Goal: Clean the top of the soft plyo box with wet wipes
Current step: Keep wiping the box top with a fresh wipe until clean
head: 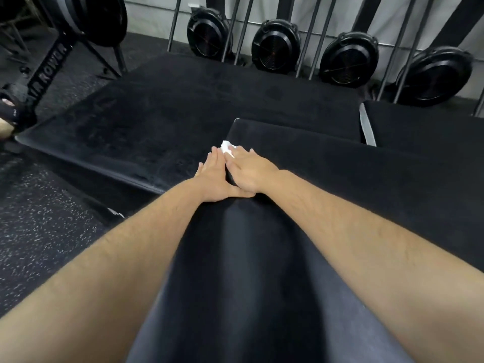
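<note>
White crumpled wet wipe (227, 148) lay pinned under my flat right hand (251, 171) near the far-left corner of the black padded plyo box (340, 195), left hand (214, 178) flat beside it, holding nothing; I feared overshooting would drag it off

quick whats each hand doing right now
left hand: open, flat on the plyo box edge
right hand: open, fingers pressing the wet wipe down

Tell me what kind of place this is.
Most likely a gym: a machine labelled AIR ROWER stands at the left, black fan flywheels line up at the back, and the floor is speckled rubber.
</note>
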Action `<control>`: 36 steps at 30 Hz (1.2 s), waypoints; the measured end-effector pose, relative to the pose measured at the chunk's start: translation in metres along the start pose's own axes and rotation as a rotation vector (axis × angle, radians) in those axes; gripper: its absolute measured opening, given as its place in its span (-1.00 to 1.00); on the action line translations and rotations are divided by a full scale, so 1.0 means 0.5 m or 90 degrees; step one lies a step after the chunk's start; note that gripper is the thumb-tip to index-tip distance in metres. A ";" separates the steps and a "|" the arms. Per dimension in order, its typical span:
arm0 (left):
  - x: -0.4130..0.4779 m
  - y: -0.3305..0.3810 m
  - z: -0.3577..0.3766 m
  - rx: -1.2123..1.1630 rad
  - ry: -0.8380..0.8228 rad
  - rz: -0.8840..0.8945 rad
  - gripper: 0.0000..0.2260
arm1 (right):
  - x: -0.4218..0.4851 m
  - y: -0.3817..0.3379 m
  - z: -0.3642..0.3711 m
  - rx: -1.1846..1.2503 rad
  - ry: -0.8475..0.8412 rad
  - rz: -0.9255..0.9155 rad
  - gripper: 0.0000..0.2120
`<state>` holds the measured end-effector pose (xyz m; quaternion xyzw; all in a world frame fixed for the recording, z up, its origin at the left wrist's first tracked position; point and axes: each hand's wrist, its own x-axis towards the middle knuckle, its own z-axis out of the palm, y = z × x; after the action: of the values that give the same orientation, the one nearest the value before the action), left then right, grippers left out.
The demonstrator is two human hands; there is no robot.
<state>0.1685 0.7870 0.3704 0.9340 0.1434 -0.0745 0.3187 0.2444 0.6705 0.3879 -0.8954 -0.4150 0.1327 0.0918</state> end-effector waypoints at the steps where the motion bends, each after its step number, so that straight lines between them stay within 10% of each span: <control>1: -0.014 -0.003 0.006 0.003 0.014 -0.004 0.20 | -0.037 -0.020 0.008 0.003 -0.023 -0.024 -0.49; 6: -0.126 -0.047 0.040 0.040 0.012 0.049 0.18 | -0.147 -0.032 0.019 -0.111 -0.037 -0.139 -0.50; 10: -0.169 -0.038 0.043 0.090 -0.008 0.046 0.15 | -0.104 0.022 -0.016 -0.139 0.039 0.076 -0.49; 15: -0.173 -0.046 0.042 -0.037 0.035 0.059 0.15 | -0.169 -0.092 0.064 -0.128 0.005 -0.162 -0.53; 20: -0.193 -0.028 0.054 0.063 0.035 0.035 0.06 | -0.148 0.006 0.007 -0.088 0.077 0.105 -0.52; 24: -0.188 -0.029 0.059 0.091 0.027 0.034 -0.07 | -0.215 -0.092 0.089 -0.060 0.062 -0.105 -0.54; 29: -0.203 -0.021 0.071 0.192 0.036 0.051 -0.12 | -0.227 0.028 0.038 -0.108 0.089 0.084 -0.48; 36: -0.212 -0.018 0.078 0.210 0.017 0.038 -0.17 | -0.306 0.029 0.054 -0.120 0.076 0.010 -0.48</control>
<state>0.0635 0.7465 0.3589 0.9784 0.1059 -0.0751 0.1610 0.1515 0.5453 0.3829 -0.9097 -0.4122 0.0399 0.0308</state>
